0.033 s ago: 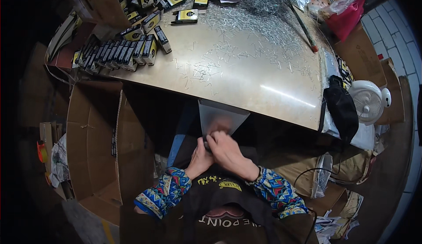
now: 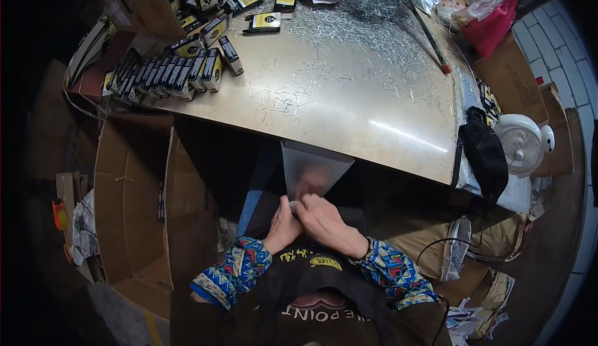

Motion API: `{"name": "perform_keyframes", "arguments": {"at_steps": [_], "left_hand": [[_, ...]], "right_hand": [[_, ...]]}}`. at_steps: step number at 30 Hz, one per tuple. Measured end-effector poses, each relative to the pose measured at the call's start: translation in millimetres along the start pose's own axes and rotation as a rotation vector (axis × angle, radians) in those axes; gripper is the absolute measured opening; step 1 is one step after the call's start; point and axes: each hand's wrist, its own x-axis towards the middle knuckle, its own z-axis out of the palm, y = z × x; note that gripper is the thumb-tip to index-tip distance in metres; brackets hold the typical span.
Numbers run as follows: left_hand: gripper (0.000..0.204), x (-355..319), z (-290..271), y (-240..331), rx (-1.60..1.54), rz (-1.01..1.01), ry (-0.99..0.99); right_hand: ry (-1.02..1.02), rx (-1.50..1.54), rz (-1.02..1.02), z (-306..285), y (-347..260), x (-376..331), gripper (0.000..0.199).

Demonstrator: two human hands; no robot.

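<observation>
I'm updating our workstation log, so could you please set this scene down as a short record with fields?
Hands: left hand and right hand close together, fingers curled
Between them: small greyish thing, too little visible to identify
Nearest surface: smooth grey panel just beyond the hands, below the table's front edge
Table: bent metal wires scattered on top, densest at the far side
Small boxes: a row at the table's left, others loose behind
Left of the person: open cardboard box
Right of the table: white fan
</observation>
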Motion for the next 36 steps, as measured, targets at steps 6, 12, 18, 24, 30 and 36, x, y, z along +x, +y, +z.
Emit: {"name": "perform_keyframes", "arguments": {"at_steps": [6,12,18,24,30,36], "left_hand": [[0.073,-14,-27,6,0.195,0.152,0.021],[0.088,-5,-42,52,0.208,0.54,0.169],[0.101,23,-43,81,0.296,0.601,0.366],[0.099,40,-54,107,0.241,0.539,0.296],[0.072,52,-54,124,0.296,0.486,0.363],[0.07,56,-50,134,0.321,0.59,0.413]], "right_hand": [[-0.227,0.555,0.015,-26,12,-7,0.028],[-0.029,0.485,0.192,-49,6,9,0.015],[0.262,0.278,0.3,-73,32,29,0.011],[0.231,0.464,0.343,-100,38,37,0.014],[0.303,0.584,0.198,-107,35,42,0.025],[0.392,0.147,-0.09,-89,51,43,0.035]]}}
